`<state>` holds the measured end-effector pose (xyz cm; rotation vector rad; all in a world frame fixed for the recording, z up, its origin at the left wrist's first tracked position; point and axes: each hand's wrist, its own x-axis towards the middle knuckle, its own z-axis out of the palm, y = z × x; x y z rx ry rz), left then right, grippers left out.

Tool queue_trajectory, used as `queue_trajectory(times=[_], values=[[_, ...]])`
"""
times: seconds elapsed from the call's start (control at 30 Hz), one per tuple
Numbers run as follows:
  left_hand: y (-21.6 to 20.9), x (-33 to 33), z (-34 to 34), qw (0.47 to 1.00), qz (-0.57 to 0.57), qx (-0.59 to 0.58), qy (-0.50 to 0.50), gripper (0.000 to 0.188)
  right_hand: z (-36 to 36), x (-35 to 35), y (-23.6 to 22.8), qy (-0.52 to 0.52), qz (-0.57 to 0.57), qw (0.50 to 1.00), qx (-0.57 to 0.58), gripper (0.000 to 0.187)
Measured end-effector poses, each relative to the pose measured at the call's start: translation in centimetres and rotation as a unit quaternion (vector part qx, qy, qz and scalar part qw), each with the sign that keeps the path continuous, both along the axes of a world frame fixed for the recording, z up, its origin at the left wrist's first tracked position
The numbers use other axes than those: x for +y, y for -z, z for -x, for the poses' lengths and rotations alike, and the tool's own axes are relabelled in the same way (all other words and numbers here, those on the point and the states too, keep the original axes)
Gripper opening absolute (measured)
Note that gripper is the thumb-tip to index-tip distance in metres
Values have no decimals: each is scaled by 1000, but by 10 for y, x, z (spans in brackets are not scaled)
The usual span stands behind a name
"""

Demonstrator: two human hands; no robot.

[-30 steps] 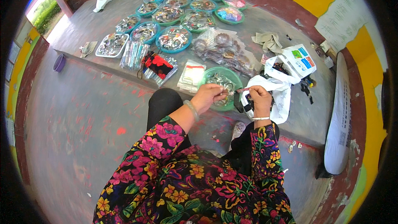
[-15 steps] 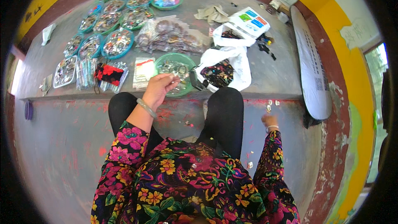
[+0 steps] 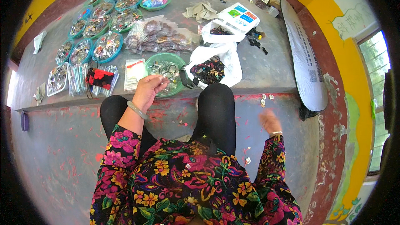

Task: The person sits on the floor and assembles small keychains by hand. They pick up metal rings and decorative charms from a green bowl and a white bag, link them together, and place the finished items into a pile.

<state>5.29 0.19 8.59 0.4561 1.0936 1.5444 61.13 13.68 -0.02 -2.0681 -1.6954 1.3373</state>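
Note:
My left hand (image 3: 149, 91), with a pale bangle on its wrist, hovers at the near left rim of a round green basin (image 3: 180, 90). Its thumb and fingers are pinched together; whatever they hold is too small to make out. Small clear packets and metallic bits (image 3: 167, 70) fill the basin. To the right, past my knee, my right hand (image 3: 271, 122) hangs above the lower floor, smeared by motion, so its fingers do not show clearly. Just beyond it, several small whitish pieces (image 3: 263, 100) lie near the ledge.
A white bag (image 3: 231, 67) of dark small items stands right of the basin, with another white bag (image 3: 239, 18) behind. Stacked clear packets (image 3: 160, 37) lie beyond the basin. Several filled bowls (image 3: 107, 46) stand at the left. A long silvery wrapped board (image 3: 306, 58) lies at the right.
The whole view has swung slightly to the right. My right hand has shifted a little rightward from the small whitish pieces and is more blurred. My left hand keeps its pinch near the basin.

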Motion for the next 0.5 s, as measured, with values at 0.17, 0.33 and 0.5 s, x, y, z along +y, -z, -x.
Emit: queue_trajectory(times=[0.17,0.33,0.5], values=[[0,0,3,1000,-6,-12,-17,16,7,3,50,4,193,966,-171,24],[3,-3,7,1000,-14,-24,-11,16,109,16,-26,-200,-330,922,42,18],[8,-3,5,996,-54,-71,-28,16,249,-9,-127,-161,-238,911,296,16]])
